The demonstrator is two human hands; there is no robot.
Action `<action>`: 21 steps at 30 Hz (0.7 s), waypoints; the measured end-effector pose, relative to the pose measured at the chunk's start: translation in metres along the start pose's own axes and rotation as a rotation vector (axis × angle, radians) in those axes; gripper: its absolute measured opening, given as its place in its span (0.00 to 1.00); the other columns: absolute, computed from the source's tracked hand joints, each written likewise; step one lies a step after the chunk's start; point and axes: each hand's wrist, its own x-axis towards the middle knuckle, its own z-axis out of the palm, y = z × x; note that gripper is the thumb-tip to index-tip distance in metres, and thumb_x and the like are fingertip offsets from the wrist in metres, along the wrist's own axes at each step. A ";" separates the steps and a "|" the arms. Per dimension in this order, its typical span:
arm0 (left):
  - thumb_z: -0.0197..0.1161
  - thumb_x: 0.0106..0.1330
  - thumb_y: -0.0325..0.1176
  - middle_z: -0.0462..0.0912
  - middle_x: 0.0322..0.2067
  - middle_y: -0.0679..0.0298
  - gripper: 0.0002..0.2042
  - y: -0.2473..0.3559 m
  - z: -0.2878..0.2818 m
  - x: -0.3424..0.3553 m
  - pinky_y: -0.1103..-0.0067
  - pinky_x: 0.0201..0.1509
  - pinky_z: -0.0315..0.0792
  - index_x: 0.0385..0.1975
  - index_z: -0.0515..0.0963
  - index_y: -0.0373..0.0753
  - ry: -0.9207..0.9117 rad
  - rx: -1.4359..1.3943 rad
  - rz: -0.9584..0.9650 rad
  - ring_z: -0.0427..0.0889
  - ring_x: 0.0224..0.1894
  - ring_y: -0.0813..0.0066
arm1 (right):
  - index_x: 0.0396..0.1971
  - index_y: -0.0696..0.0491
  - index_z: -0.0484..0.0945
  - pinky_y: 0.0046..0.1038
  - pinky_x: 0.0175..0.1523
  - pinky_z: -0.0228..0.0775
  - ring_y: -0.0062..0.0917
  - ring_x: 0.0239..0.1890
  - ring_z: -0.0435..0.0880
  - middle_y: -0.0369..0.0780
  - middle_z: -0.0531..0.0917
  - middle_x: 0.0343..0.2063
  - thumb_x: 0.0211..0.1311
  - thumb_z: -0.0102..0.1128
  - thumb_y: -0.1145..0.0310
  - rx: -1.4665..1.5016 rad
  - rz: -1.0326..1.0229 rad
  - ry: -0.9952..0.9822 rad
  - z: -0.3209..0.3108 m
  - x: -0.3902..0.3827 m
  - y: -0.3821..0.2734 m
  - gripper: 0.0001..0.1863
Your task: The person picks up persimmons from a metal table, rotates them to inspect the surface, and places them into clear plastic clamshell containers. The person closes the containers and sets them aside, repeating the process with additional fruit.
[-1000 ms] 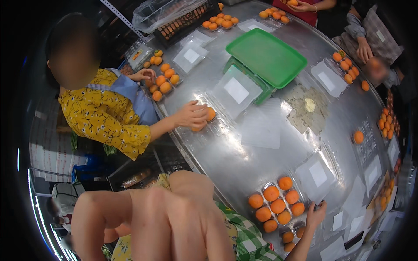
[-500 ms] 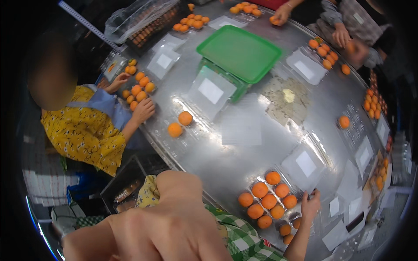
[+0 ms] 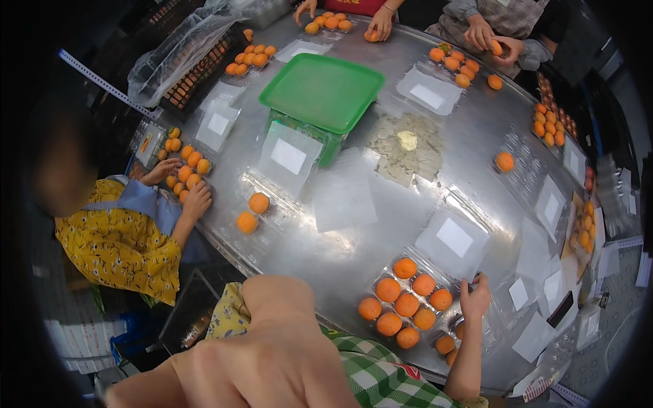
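My left hand (image 3: 262,364) looms close to the camera at the bottom, its knuckles bent and its fingertips hidden. My right hand (image 3: 476,298) is closed at the edge of a clear plastic clamshell box (image 3: 427,262), thumb and fingers bent at its right side. Round orange fruits (image 3: 407,304) fill the box's pockets. Its raised lid carries a white label (image 3: 454,236). Beside my right forearm, a few more orange fruits (image 3: 445,345) sit in clear plastic. A green-and-white checked cloth (image 3: 381,370) covers my front.
A green tray (image 3: 323,88) stands on the metal table. Two fruits (image 3: 253,212) lie in another box at left. A person in yellow (image 3: 119,238) handles fruit there; other people's hands (image 3: 382,24) work across the table. A dark phone-like slab (image 3: 560,309) lies at right.
The view has shifted, so the table appears moved left. My right hand stays at the box edge and my left hand stays raised. A person at far right now holds a fruit more visibly.
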 end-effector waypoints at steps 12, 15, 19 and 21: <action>0.52 0.69 0.39 0.68 0.09 0.65 0.15 -0.010 -0.027 -0.050 0.62 0.35 0.81 0.46 0.61 0.36 0.058 -0.251 -0.396 0.66 0.09 0.77 | 0.32 0.56 0.69 0.41 0.36 0.70 0.45 0.30 0.79 0.48 0.78 0.27 0.47 0.63 0.59 0.040 0.087 -0.011 -0.013 0.007 -0.012 0.19; 0.49 0.68 0.54 0.69 0.13 0.62 0.25 -0.008 -0.023 -0.094 0.60 0.36 0.79 0.48 0.61 0.36 0.099 -0.298 -0.731 0.61 0.09 0.78 | 0.30 0.56 0.67 0.41 0.36 0.70 0.45 0.30 0.78 0.48 0.77 0.27 0.48 0.64 0.61 0.078 0.097 -0.051 -0.015 0.009 -0.013 0.18; 0.47 0.64 0.62 0.69 0.15 0.61 0.31 0.000 -0.021 -0.122 0.59 0.39 0.74 0.48 0.62 0.36 0.119 -0.399 -0.996 0.61 0.11 0.76 | 0.29 0.57 0.67 0.41 0.36 0.70 0.46 0.31 0.77 0.49 0.77 0.27 0.48 0.64 0.61 0.069 0.128 -0.066 -0.018 0.006 -0.016 0.18; 0.49 0.63 0.63 0.70 0.15 0.61 0.33 0.006 -0.017 -0.127 0.59 0.39 0.73 0.49 0.66 0.35 0.178 -0.419 -1.045 0.63 0.12 0.74 | 0.29 0.57 0.66 0.41 0.36 0.70 0.46 0.31 0.77 0.49 0.77 0.28 0.49 0.64 0.61 0.077 0.123 -0.070 -0.017 0.003 -0.017 0.18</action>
